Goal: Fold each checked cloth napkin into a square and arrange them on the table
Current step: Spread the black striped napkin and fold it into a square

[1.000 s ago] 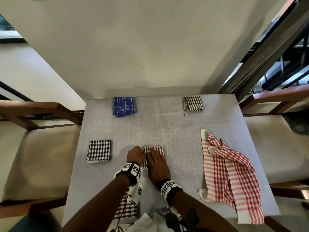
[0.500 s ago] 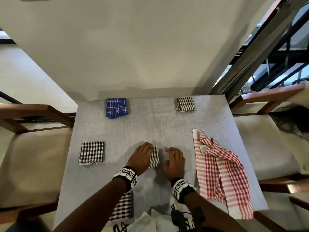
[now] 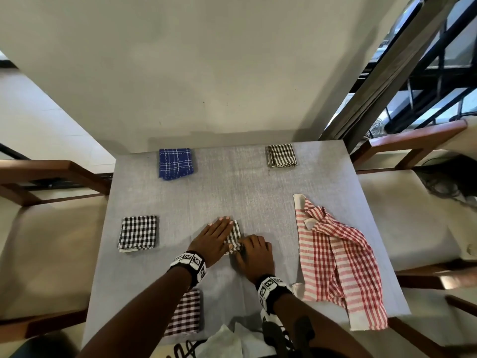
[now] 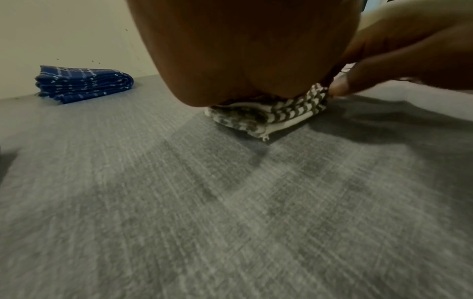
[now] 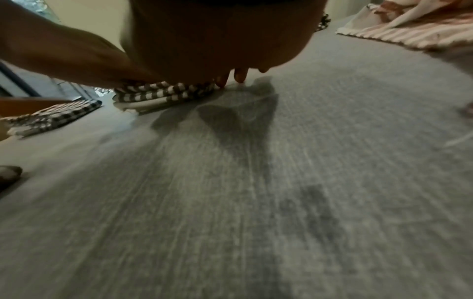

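A small folded brown-and-white checked napkin (image 3: 235, 232) (image 4: 281, 115) (image 5: 158, 95) lies near the middle of the grey table (image 3: 232, 189). My left hand (image 3: 214, 239) presses flat on its left part, fingers straight. My right hand (image 3: 254, 250) is at its right near corner with fingers curled, their tips (image 5: 240, 76) on the table against the cloth's edge. An unfolded red-and-white checked napkin (image 3: 335, 259) (image 5: 399, 30) lies crumpled on the right. The folded squares are a blue one (image 3: 176, 163) (image 4: 82, 83), a brown one (image 3: 281, 155) and a black-and-white one (image 3: 138, 232) (image 5: 51, 117).
A dark red checked folded napkin (image 3: 185, 313) lies at the near edge under my left forearm, with white cloth (image 3: 222, 342) beside it. Cushioned wooden chairs stand left (image 3: 38, 241) and right (image 3: 413, 215) of the table. A wall runs behind the far edge.
My right hand, which lay flat on the table to the right of the napkin, has come back to its right corner with fingers curled. My left hand stays pressed on the napkin.
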The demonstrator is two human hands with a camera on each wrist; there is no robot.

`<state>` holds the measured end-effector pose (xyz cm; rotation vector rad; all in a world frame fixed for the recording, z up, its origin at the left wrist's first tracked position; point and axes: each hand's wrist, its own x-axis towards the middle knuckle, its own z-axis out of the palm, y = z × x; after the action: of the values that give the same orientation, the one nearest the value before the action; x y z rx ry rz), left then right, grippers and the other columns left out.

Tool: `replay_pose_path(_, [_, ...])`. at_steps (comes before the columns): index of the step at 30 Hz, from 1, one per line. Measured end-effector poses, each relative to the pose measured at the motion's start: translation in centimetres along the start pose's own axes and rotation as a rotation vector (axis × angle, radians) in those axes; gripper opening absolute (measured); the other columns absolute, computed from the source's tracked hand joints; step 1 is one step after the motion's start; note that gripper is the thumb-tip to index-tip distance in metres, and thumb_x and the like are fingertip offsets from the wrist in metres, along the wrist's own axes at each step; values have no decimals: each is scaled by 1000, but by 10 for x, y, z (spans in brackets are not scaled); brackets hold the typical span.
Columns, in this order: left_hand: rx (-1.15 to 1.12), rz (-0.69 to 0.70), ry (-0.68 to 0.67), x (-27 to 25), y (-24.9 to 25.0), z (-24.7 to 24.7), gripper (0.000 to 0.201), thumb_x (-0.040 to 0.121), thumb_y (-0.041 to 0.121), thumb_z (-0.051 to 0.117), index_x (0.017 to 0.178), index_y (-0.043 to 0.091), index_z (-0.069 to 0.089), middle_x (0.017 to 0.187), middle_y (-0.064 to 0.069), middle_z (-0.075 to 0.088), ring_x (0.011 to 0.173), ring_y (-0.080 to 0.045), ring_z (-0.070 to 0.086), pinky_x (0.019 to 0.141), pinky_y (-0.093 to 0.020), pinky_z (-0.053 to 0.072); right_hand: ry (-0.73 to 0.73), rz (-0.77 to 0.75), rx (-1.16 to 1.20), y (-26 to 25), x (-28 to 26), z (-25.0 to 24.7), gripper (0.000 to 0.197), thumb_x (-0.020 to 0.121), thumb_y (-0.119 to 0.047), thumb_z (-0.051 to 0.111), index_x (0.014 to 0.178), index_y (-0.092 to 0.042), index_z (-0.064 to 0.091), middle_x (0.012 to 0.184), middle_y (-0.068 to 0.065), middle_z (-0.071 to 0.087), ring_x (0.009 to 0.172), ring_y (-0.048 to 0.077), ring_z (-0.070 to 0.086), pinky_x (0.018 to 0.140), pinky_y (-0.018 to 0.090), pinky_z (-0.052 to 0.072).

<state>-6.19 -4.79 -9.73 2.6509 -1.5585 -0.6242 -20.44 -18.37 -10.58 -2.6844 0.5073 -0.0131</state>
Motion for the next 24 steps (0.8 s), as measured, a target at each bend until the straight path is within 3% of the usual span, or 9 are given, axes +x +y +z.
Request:
replay_pose_path(3, [17,-29,6,0,-3,7,69,98,53,19,153,12,10,159,-6,4,148,-22,7,119,-45,21,45,17,21,-1,-7,-8,47,90,-53,48,127,-24,55,130,-1,57,121,19,51,101,40,41])
replay_pose_path(5, [0,-42,11,-1,-2,9,68,98,52,21,152,11,17,159,-7,11,147,-23,13,117,-45,25,66,24,97,-10,-2,-13,54,96,-47,40,141,-18,46,146,2,47,137,19,38,114,42,31])
replay_pose_path(7, [2,-18,16,-4,-3,13,65,99,47,19,153,11,14,160,-8,10,148,-23,9,118,-46,24,21,-53,146,-24,11,-14,59,99,-41,34,152,-14,31,158,4,31,148,17,22,121,38,19])
replay_pose_path(10, [31,25,43,-9,-6,13,65,98,39,24,153,8,11,161,-12,8,149,-26,7,118,-45,23,-151,-135,150,-36,34,-6,66,101,-44,27,158,-13,11,165,4,7,152,14,2,123,36,7])
replay_pose_path(12, [33,-13,61,-13,-4,11,66,97,38,29,152,5,13,160,-15,9,149,-28,10,119,-44,21,-235,-160,65,-30,41,4,69,101,-49,20,157,-12,6,165,4,1,152,15,-5,124,44,5])
replay_pose_path(14, [-5,-88,83,-19,0,14,69,97,41,31,152,4,14,161,-15,6,149,-27,8,118,-42,14,-256,-182,-35,-20,40,13,69,102,-50,18,157,-11,5,165,4,1,151,14,-8,122,50,6])
replay_pose_path(17, [-47,-157,90,-23,-1,23,74,97,48,32,153,6,8,161,-12,-1,150,-24,0,118,-40,5,-221,-211,-71,-14,37,18,70,101,-50,23,157,-11,7,165,8,1,152,17,-10,121,48,3])
replay_pose_path(20, [-62,-149,51,-19,-6,27,76,97,53,30,153,7,7,162,-11,-3,150,-23,-2,118,-37,1,-219,-199,-66,-15,37,19,70,101,-49,25,157,-11,6,165,8,-5,151,20,-13,121,45,-2])
replay_pose_path(24, [-71,-113,15,-17,-11,30,80,97,62,17,153,8,0,161,-10,-10,148,-21,-13,119,-38,0,-232,-215,-80,-7,39,22,69,102,-45,25,157,-8,8,165,10,-2,152,22,-8,121,46,4])
